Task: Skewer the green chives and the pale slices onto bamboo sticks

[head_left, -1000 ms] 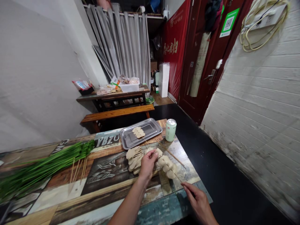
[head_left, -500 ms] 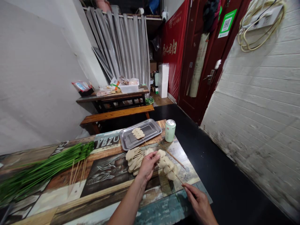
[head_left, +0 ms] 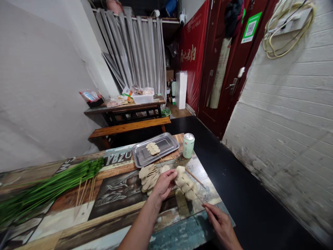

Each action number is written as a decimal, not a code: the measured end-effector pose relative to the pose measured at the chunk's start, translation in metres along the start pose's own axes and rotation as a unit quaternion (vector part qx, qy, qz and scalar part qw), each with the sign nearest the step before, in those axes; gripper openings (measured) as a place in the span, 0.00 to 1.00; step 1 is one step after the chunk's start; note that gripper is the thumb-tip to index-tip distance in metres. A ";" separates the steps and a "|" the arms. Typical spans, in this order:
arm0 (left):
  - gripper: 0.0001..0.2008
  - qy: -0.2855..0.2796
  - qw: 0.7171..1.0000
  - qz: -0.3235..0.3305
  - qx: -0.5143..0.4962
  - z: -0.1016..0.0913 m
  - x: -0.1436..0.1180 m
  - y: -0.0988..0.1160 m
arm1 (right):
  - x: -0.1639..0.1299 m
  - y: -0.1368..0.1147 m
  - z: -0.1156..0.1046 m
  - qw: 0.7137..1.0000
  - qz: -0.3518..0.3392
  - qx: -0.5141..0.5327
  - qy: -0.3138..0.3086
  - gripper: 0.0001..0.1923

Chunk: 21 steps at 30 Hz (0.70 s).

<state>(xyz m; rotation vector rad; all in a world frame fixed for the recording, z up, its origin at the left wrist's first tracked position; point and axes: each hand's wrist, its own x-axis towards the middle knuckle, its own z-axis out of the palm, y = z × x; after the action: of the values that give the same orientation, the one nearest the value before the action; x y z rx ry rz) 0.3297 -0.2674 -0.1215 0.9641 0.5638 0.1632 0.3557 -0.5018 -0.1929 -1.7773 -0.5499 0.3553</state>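
Note:
My left hand (head_left: 165, 184) pinches the far end of a skewer of pale, flat, round slices (head_left: 186, 184), which is held above the table. Its bare stick end is gripped between the thumb and fingers of my right hand (head_left: 218, 218). Beside my left hand lies a pile of similar pale slices (head_left: 149, 177), partly hidden by the hand. A metal tray (head_left: 166, 146) farther back carries one finished-looking skewer of pale slices (head_left: 153, 148), its stick resting over the rim. Loose wooden skewers (head_left: 195, 177) lie just beyond the slices in my hands.
A green drink can (head_left: 188, 146) stands at the table's right edge. At left lie long green stalks (head_left: 59, 184) and several thin skewers (head_left: 84, 191). Behind the patterned table (head_left: 109, 229) are a wooden bench (head_left: 130, 127) and another table with a white plastic box (head_left: 143, 98).
Almost nothing differs. Both hands keep their hold on the skewer of pale slices, and the view has shifted very slightly.

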 end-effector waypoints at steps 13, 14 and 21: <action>0.17 0.065 0.989 0.074 0.111 -0.002 0.004 -0.005 | 0.002 -0.005 -0.006 1.000 -0.016 -0.025 0.011 0.15; 0.17 0.070 0.987 0.078 0.120 -0.003 0.004 -0.005 | 0.002 -0.005 -0.006 0.999 -0.017 -0.024 0.011 0.15; 0.15 0.089 0.970 0.127 0.185 0.000 0.001 -0.002 | 0.002 -0.004 -0.007 0.999 -0.025 -0.029 0.015 0.15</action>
<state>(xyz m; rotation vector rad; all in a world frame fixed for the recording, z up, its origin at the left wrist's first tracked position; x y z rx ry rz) 0.3307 -0.2684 -0.1239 1.3955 0.6476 0.3864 0.3607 -0.5057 -0.1874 -1.8188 -0.5881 0.2804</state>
